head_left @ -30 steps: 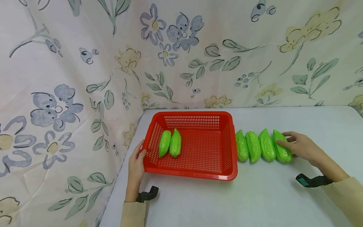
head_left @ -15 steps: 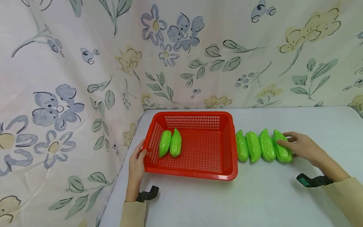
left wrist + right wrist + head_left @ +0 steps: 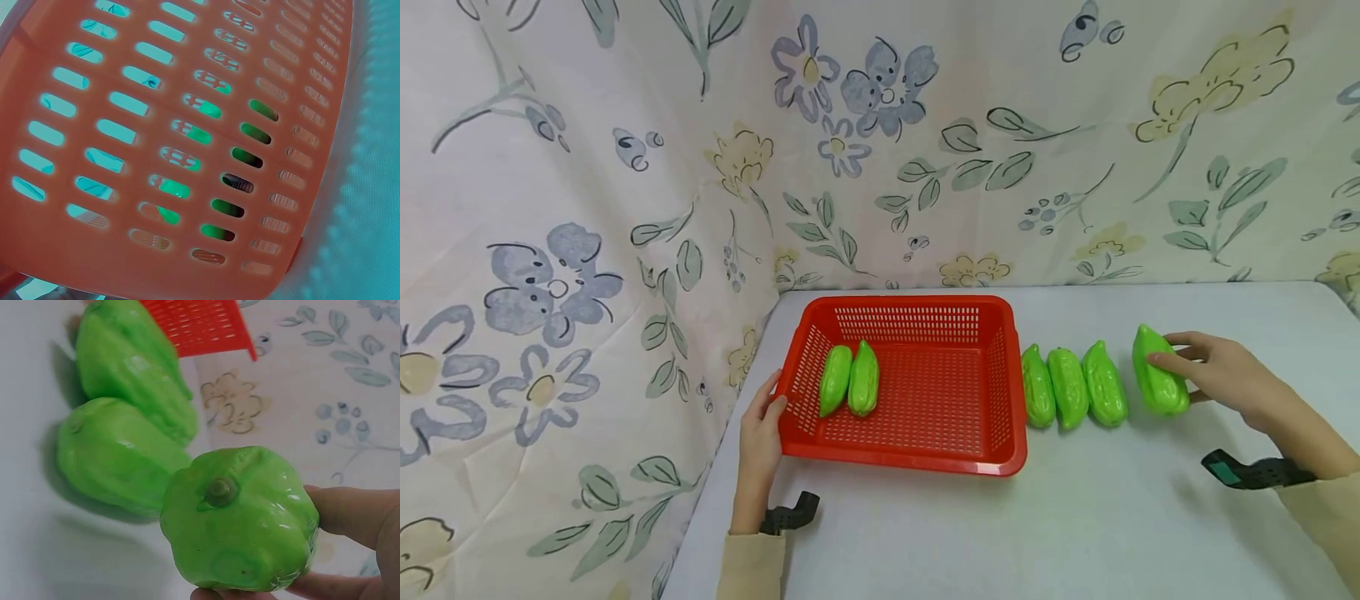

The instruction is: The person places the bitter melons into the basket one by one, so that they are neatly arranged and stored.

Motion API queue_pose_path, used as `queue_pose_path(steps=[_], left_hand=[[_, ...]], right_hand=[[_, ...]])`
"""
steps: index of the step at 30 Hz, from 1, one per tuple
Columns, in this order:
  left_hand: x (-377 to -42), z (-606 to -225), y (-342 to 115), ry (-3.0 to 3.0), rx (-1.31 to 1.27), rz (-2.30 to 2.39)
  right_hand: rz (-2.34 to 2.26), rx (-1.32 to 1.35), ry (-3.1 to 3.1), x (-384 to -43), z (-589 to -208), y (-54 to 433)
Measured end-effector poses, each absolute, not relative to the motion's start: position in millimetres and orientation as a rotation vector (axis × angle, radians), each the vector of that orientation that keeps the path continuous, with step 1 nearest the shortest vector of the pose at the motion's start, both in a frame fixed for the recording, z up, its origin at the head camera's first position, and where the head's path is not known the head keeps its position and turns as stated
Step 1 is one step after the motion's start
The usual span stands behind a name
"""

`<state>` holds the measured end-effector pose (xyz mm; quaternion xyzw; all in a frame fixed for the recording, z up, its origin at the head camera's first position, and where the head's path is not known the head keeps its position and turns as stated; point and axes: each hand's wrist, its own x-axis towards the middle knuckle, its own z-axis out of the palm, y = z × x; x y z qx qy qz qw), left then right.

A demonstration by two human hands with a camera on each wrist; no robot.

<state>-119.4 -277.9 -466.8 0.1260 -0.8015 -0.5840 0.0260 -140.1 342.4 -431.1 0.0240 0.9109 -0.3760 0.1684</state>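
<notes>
My right hand (image 3: 1228,375) grips a glossy green bitter melon (image 3: 1159,379) between thumb and fingers, lifted off the table with a shadow below it. In the right wrist view the stem end of that bitter melon (image 3: 240,519) faces the camera. Left of it, three more bitter melons (image 3: 1105,387) lie side by side on the table. A red plastic basket (image 3: 910,462) stands beside them, with two bitter melons (image 3: 863,383) in its left part. My left hand (image 3: 762,437) holds the basket's left rim, its thumb on the edge. The left wrist view shows the slotted basket wall (image 3: 187,137).
A white table (image 3: 970,542) carries everything. Behind it and along its left side hangs a floral cloth (image 3: 955,167). A black strapped device (image 3: 1255,471) sits on the right wrist, and a similar black device (image 3: 790,512) on the left.
The right hand has raised the rightmost bitter melon off the table and moved it slightly right, leaving a gap beside the other three. The left hand and basket stay in place.
</notes>
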Motion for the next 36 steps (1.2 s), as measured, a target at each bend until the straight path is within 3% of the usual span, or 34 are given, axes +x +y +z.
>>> queue_pose_path(steps=[13, 25, 36], left_hand=[[-118.8, -467.0, -278.6, -2.473, 0.398, -1.803], [-119.5, -467.2, -278.0, -2.466, 0.404, -1.817], [-120.3, -467.0, -277.3, -2.475, 0.410, -1.812]], right_hand=[[-1.053, 0.103, 2.691, -136.6, -392.1, 347.8], [-1.087, 0.127, 2.704, -136.9, -385.6, 342.0], [-1.150, -0.018, 2.624, -149.3, -384.5, 310.4]])
